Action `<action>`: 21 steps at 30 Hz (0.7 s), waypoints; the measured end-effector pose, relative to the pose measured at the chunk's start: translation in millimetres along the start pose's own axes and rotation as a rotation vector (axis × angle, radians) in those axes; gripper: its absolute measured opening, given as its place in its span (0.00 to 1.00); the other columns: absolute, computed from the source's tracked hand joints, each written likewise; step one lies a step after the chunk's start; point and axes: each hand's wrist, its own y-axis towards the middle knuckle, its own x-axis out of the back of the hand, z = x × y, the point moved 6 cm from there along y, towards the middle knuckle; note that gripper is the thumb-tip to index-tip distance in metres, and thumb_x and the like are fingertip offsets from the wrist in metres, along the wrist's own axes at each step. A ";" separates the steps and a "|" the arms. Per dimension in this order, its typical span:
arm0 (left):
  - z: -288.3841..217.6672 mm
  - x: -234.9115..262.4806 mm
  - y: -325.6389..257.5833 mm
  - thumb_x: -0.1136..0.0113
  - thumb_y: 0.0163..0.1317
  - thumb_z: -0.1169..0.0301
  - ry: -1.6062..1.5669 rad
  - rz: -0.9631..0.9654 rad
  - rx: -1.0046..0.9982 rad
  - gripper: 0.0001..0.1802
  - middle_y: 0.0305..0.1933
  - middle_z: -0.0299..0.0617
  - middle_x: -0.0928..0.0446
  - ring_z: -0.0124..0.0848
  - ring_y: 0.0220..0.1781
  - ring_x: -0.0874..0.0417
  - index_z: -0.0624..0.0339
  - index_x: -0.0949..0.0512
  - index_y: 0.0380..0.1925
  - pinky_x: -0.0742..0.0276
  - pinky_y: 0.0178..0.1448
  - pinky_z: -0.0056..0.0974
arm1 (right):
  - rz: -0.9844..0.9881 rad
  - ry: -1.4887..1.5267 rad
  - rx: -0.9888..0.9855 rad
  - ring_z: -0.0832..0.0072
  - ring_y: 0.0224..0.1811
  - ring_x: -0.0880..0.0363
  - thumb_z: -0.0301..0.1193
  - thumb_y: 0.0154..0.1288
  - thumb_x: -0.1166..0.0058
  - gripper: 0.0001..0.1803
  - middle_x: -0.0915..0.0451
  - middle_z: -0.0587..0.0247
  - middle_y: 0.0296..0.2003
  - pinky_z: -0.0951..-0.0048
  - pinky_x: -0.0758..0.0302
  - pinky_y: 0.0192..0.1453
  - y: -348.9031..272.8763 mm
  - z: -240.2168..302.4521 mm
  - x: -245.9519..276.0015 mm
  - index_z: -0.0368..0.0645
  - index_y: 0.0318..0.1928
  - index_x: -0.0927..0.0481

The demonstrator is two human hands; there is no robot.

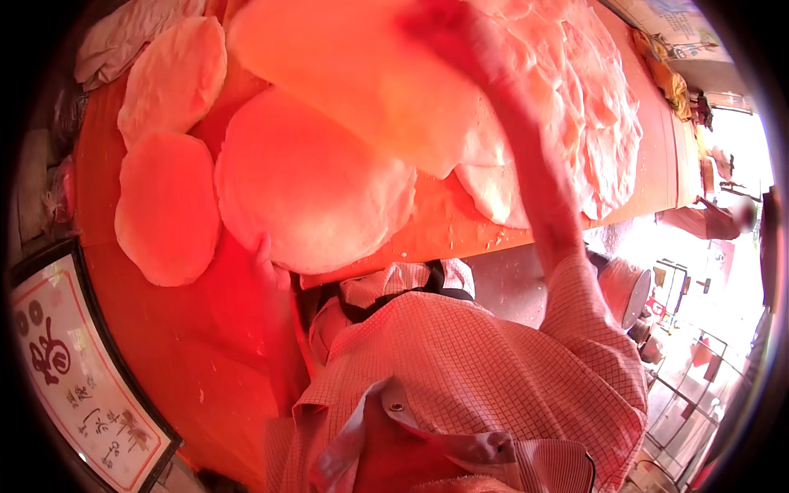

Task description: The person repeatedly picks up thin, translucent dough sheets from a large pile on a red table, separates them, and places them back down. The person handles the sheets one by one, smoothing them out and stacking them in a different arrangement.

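My right hand (pixel 440 23), smeared by motion, reaches far out over a large thin dough sheet (pixel 353 82). The sheet is blurred too and overlaps a round dough sheet (pixel 308 185) nearer me; whether my fingers grip it I cannot make out. To the right, under my forearm, several thin dough sheets (pixel 588 123) lie heaped in wrinkled, overlapping layers. At the table's near edge my left hand (pixel 269 267) is beside the round sheet's lower rim, a finger stretched up and nothing visible in it. Two smaller dough pieces lie left: an oval piece (pixel 167 209) and another flat piece (pixel 174 78).
An orange-red worktop (pixel 222 361) carries the dough, with crumbs along its front edge. A framed sign (pixel 86 378) stands at the lower left. Folded cloth (pixel 131 37) lies at the far left, yellow cloth (pixel 664 74) at the far right. A round container (pixel 625 292) and wire racks (pixel 686 403) stand right.
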 end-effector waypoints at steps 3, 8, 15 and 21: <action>1.5 -41.9 -11.1 0.50 0.68 0.66 0.110 -0.124 -0.027 0.28 0.67 0.43 0.34 0.39 0.67 0.33 0.63 0.41 0.66 0.36 0.70 0.45 | -0.222 0.007 -0.056 0.69 0.28 0.21 0.32 0.59 0.43 0.08 0.22 0.59 0.26 0.69 0.25 0.32 39.5 -51.3 91.0 0.40 0.34 0.23; 1.3 -53.6 -23.3 0.53 0.70 0.63 -0.070 0.025 -0.011 0.29 0.69 0.43 0.36 0.40 0.68 0.35 0.61 0.43 0.68 0.39 0.71 0.47 | -0.516 -0.506 -0.122 0.73 0.32 0.21 0.27 0.59 0.43 0.09 0.20 0.61 0.30 0.73 0.24 0.36 45.4 -136.0 160.9 0.39 0.41 0.22; -9.3 -95.3 -39.3 0.54 0.71 0.57 -0.118 0.240 -0.071 0.31 0.69 0.41 0.37 0.40 0.68 0.35 0.58 0.44 0.69 0.39 0.70 0.47 | 0.410 0.338 -0.241 0.77 0.37 0.21 0.32 0.56 0.33 0.17 0.18 0.64 0.34 0.75 0.23 0.44 -55.0 -35.7 -61.0 0.41 0.45 0.19; -14.5 -139.5 -22.3 0.44 0.67 0.66 0.293 0.102 -0.209 0.24 0.53 0.44 0.24 0.35 0.51 0.20 0.64 0.34 0.59 0.23 0.56 0.42 | 0.715 0.418 -0.201 0.74 0.34 0.18 0.34 0.56 0.36 0.14 0.16 0.57 0.30 0.73 0.21 0.41 -136.8 17.6 -156.8 0.38 0.39 0.17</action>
